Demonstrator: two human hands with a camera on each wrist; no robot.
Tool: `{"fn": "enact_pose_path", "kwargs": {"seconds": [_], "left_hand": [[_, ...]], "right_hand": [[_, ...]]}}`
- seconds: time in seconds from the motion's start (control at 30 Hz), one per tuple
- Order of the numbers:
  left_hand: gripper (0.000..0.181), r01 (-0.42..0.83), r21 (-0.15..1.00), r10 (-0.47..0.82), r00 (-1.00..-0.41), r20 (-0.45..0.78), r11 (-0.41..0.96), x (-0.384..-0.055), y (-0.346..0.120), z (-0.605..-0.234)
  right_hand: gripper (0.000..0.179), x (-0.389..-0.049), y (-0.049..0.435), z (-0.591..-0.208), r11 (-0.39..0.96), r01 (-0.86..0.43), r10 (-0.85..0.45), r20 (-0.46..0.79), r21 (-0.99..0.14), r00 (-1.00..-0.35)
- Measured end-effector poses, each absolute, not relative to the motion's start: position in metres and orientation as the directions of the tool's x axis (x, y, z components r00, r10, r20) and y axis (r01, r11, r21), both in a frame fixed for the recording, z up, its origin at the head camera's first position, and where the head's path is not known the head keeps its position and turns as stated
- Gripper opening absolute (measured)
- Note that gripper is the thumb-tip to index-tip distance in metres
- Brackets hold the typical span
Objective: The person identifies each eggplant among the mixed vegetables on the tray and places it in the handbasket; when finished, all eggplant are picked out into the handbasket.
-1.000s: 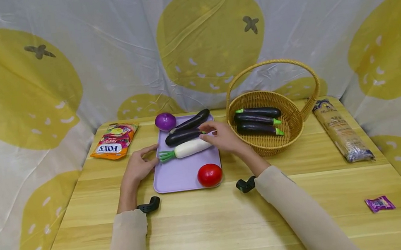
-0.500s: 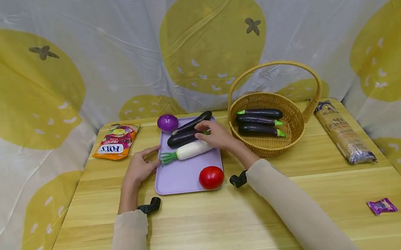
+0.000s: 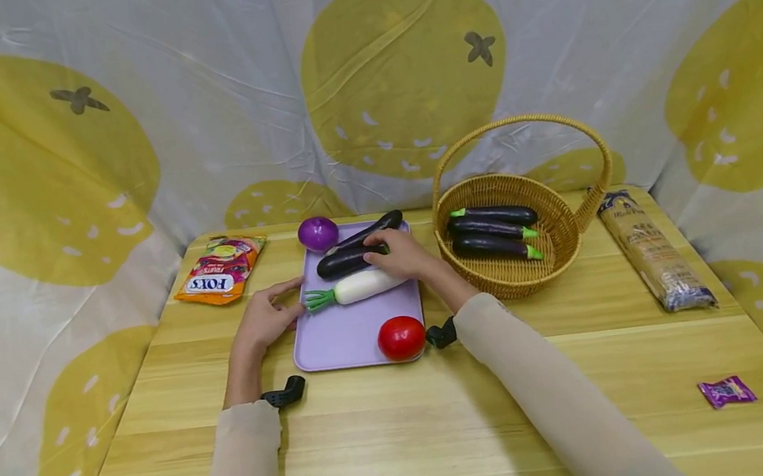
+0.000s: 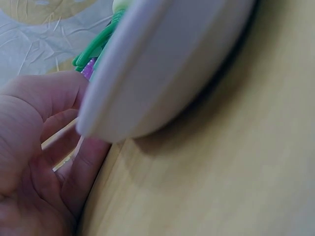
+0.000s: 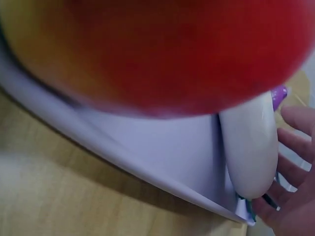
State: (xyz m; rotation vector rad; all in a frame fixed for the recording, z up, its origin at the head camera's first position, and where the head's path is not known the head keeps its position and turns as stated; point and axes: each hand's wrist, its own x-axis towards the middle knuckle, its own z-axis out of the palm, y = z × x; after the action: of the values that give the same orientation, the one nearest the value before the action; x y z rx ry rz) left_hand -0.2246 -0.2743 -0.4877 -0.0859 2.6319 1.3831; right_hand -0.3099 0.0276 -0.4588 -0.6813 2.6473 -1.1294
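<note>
Moved slightly leftward since the earlier frame, over the right end of the near eggplant (image 3: pixel 342 264): right hand (image 3: pixel 407 255), with dark wrist device (image 3: pixel 442 334) drawn in beside the tomato (image 3: pixel 401 339). Unmoved at the left edge of the lilac tray (image 3: pixel 337 339): left hand (image 3: pixel 266 317).

Right grip: thumb and forefinger set apart over the near eggplant; cannot tell whether pinching it. Left grip: wide, with thumb and forefinger both touching the tray's rim.

On the tray: near eggplant, lying between the white radish (image 3: pixel 362 286) and the far eggplant (image 3: pixel 383 223); tomato at the near right corner; round purple vegetable (image 3: pixel 318 234) at the far left corner.

On the bench (image 3: pixel 378 445), right of the tray: wicker basket (image 3: pixel 512 285), handle raised, holding three eggplants (image 3: pixel 490 226). Farther right: long bag (image 3: pixel 655 252) and, nearer, small purple packet (image 3: pixel 727 392). Left of the tray: FOX'S packet (image 3: pixel 217 270). Behind: lemon-printed cloth (image 3: pixel 227 90).
</note>
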Motion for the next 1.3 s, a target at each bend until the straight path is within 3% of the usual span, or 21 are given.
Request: {"fn": "enact_pose_path", "kwargs": {"seconds": [0.6,1.3], "left_hand": [[0.055,-0.124,0.843,0.037,-0.985,-0.168,0.523,-0.223,-0.272,-0.487],[0.056,-0.164,0.839,0.022,-0.979,-0.204,0.518,-0.224,-0.273,-0.487]], "right_hand": [[0.043,-0.312,0.029,-0.46,0.69,-0.328,-0.497,-0.093,-0.645,-0.862],[0.043,-0.28,0.054,-0.427,0.641,-0.427,-0.528,0.038,-0.638,-0.849]]}}
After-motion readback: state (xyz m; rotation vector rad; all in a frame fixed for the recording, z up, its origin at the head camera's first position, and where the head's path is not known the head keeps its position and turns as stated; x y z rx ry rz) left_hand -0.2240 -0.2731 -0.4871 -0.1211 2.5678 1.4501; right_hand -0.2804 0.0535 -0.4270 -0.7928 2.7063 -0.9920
